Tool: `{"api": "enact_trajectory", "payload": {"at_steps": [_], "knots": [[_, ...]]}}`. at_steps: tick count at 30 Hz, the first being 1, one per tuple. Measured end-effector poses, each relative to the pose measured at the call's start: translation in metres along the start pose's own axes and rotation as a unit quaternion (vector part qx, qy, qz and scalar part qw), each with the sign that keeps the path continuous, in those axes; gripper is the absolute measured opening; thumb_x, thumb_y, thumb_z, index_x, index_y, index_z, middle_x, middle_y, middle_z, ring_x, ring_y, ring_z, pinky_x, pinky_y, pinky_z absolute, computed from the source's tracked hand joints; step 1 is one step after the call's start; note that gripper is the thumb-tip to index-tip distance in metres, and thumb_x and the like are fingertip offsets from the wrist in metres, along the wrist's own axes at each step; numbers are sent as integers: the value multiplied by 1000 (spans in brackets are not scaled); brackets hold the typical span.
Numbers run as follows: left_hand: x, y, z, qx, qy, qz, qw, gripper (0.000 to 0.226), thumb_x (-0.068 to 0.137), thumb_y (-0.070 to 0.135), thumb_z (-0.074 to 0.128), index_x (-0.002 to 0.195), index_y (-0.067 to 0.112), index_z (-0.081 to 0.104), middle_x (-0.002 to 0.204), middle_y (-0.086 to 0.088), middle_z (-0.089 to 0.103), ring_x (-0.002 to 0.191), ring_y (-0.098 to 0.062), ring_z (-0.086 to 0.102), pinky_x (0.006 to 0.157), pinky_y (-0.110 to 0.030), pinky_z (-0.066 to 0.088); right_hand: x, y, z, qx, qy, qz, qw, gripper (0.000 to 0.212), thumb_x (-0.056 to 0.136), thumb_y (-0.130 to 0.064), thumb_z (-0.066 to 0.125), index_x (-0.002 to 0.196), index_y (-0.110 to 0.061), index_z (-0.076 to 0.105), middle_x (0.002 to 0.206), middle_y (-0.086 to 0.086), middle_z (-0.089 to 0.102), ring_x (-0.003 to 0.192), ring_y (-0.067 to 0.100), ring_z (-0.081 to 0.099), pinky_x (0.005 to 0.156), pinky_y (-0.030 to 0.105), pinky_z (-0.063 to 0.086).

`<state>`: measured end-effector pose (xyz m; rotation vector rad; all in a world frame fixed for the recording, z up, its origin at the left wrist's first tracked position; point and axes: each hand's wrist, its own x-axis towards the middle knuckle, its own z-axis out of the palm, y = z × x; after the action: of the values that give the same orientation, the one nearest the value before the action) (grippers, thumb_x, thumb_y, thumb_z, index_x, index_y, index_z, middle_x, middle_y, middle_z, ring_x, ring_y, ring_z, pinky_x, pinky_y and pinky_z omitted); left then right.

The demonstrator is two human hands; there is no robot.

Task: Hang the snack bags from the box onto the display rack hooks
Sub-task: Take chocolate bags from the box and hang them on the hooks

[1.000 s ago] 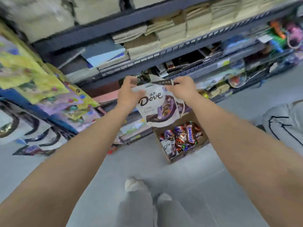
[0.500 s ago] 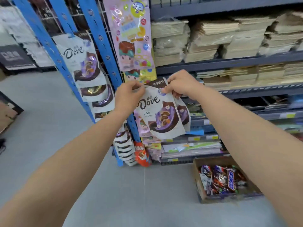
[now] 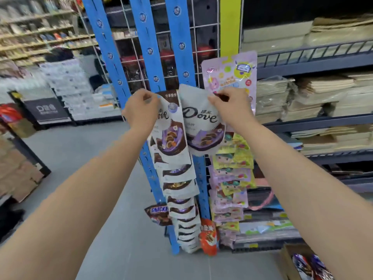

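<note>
Lifted and parted since before: the left Dove bag [image 3: 171, 138] is pinched at its top by the left hand [image 3: 141, 108], the right Dove bag [image 3: 201, 128] by the right hand [image 3: 226, 104], against the blue display rack [image 3: 149, 47]. White pouches, dark "Dove" script, chocolates pictured.

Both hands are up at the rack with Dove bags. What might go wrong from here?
The right hand covers the top corner of the right Dove bag; no hook shows, so the hang hole may miss and the bag drop.
The left hand pinches the left Dove bag only at its top edge; it might slip.
Either bag could knock the hung bags below.
</note>
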<state>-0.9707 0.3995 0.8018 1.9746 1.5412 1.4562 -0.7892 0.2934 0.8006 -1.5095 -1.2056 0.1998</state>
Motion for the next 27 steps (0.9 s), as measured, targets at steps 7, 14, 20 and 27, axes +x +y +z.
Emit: {"api": "enact_trajectory", "payload": {"at_steps": [7, 14, 20, 27], "knots": [[60, -16, 21, 28, -14, -5, 1000, 17, 85, 31, 51, 83, 28, 67, 95, 6, 70, 87, -23, 65, 89, -47, 48, 41, 2, 11, 40, 198, -101, 974, 27, 84, -22, 59, 74, 3, 58, 64, -6, 44, 70, 16, 43, 61, 23, 32], [77, -15, 41, 63, -3, -6, 998, 23, 87, 27, 54, 96, 23, 75, 95, 1, 74, 88, -26, 64, 93, -42, 46, 79, 21, 16, 140, 137, -84, 977, 24, 72, -21, 61, 67, 3, 59, 57, -6, 45, 61, 14, 41, 61, 25, 33], [83, -20, 46, 59, -33, 11, 998, 22, 86, 27, 55, 93, 23, 75, 93, 4, 73, 88, -22, 64, 86, -38, 50, 93, 26, 38, 125, 67, -81, 987, 19, 69, -23, 63, 55, -12, 57, 50, -14, 44, 59, 11, 39, 60, 24, 33], [100, -26, 42, -37, -129, -23, 991, 18, 85, 21, 59, 69, 23, 66, 72, 14, 60, 66, -15, 53, 72, -31, 47, 95, 19, 57, 83, 48, -73, 993, 19, 69, -25, 63, 58, -11, 58, 51, -9, 43, 57, 9, 40, 61, 26, 34]]}}
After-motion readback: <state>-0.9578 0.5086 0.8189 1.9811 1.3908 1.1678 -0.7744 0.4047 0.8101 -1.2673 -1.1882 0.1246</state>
